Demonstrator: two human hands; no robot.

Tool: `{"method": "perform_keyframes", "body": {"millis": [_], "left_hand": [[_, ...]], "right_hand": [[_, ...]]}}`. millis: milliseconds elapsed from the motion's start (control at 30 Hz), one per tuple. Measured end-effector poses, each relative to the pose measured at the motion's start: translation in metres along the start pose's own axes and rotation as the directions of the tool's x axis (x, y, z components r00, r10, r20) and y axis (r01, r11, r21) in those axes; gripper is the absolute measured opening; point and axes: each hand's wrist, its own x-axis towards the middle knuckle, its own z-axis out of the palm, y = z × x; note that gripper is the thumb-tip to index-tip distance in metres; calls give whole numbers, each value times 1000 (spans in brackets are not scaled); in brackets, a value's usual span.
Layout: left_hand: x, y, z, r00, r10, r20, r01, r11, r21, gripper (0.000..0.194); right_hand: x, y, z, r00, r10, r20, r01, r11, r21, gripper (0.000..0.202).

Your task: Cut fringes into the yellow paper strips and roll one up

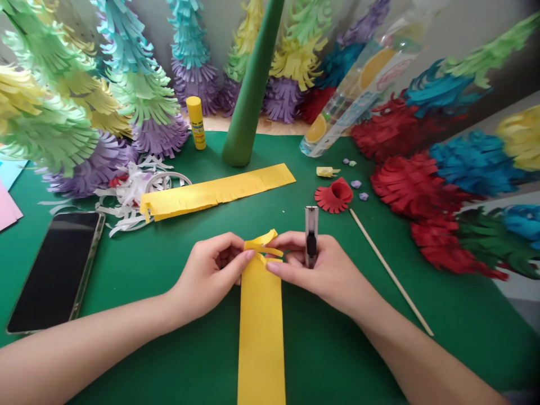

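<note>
A long yellow paper strip (262, 332) runs from the bottom edge up to my hands, its top end cut into narrow slits. My left hand (215, 267) pinches the left edge of that end between thumb and fingers. On the other side, my right hand (314, 267) has thumb and fingertips at the cut strands, and a box cutter (311, 236) stands upright in the same hand. Beyond both hands lies a second yellow strip (219, 190) with a fringed lower edge.
A phone (57, 270) and white paper shreds lie left. Behind are a glue stick (196, 124), a green cone (252, 95) and a clear tube (358, 84). Right are a red fringed roll (334, 196) and a wooden stick (390, 271). Fringed paper trees surround the table.
</note>
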Motion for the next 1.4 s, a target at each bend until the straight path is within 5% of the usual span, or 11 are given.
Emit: {"method": "perform_keyframes", "body": {"millis": [233,467,667,867,1133,1233,1400], "left_hand": [[-1,-1,-2,999,-11,33,12,1000,-21,13],[1,2,-1,998,-34,61,40,994,-104,12],[1,5,-2,994,-66,84,75,991,-112,14],[-4,3,-1,994,-19,106,18,1000,12,13],[-3,-3,0,997,71,-41,-66,991,120,8],[-4,-7,-3,965,255,-66,-206,886,415,8],[-5,-8,-6,896,443,36,-282,506,815,33]], "right_hand": [[1,-1,-2,996,-19,-89,18,1000,-10,28],[2,0,2,1000,6,1,-6,999,40,33],[2,-1,4,999,20,-33,-20,1000,2,28],[-2,-4,1,994,-82,-78,82,997,3,42],[-7,-7,-5,966,-256,-19,256,966,-33,30],[-6,-5,-6,960,-273,-60,275,961,18,30],[-5,1,-7,920,-339,-199,371,915,156,39]]}}
